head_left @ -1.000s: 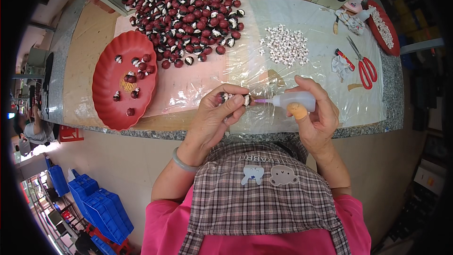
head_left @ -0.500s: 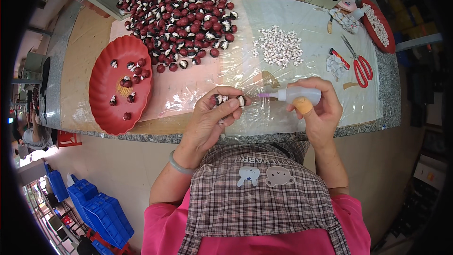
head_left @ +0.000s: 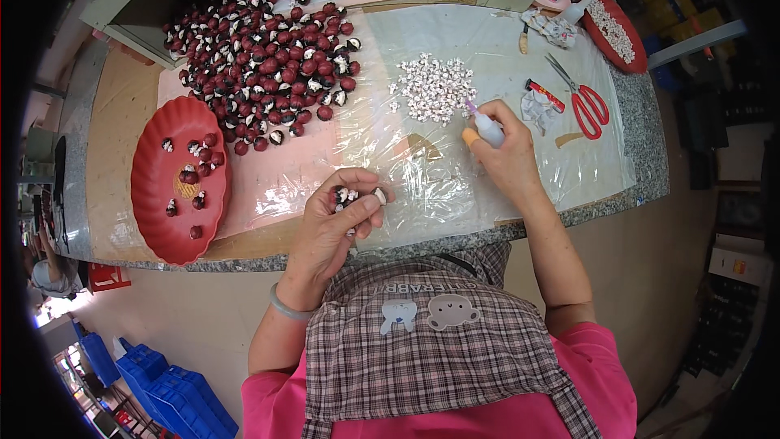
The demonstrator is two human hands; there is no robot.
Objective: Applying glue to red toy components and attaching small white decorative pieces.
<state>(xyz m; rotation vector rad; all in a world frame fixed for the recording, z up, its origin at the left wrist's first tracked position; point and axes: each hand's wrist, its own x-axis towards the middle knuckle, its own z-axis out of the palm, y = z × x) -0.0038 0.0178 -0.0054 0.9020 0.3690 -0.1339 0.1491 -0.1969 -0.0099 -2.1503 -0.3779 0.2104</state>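
My left hand point(head_left: 335, 223) is closed over the near part of the table. It holds several small round pieces in dark red, black and white; one white-and-black piece point(head_left: 379, 196) is pinched at the thumb and fingertip. My right hand point(head_left: 513, 156) grips a translucent squeeze bottle point(head_left: 489, 129) with a thin purple nozzle. A yellow-orange cover sits on one of its digits. The nozzle tip is at the right edge of a pile of small white pieces with reddish specks point(head_left: 432, 85); whether it touches one is too small to tell.
A large heap of dark red, black and white balls point(head_left: 276, 65) lies at the back left. A red scalloped dish point(head_left: 146, 195) holds several. Red-handled scissors point(head_left: 591, 110), a red tube point(head_left: 545, 96) and crumpled tissue are at the right. A red tray point(head_left: 634, 57) stands behind them.
My right hand has carried the bottle away from my left hand to the white pile, and its nozzle now tilts up toward the pieces. The whole view has shifted; my left hand keeps its hold.
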